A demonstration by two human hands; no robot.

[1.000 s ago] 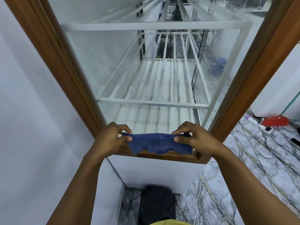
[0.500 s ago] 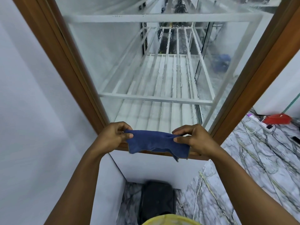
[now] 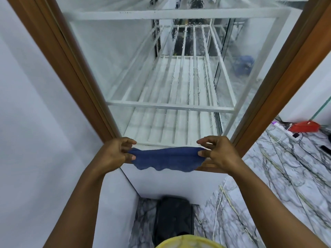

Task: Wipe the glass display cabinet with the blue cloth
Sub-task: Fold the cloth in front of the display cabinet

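One view only: head cam, wide-angle, worn high, faces fwd + steeply down the glass display cabinet (image 3: 78, 77) front, close up. Left hand (image 3: 114, 154), right hand (image 3: 218, 153) w/ blue cloth (image 3: 166, 160) at lower centre; floor (image 3: 286, 176) bottom right.

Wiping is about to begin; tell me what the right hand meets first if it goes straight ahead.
Probably the cabinet's glass front, just above the wooden bottom rail; the right hand, pinching the blue cloth, is close before it, though depth is unclear.
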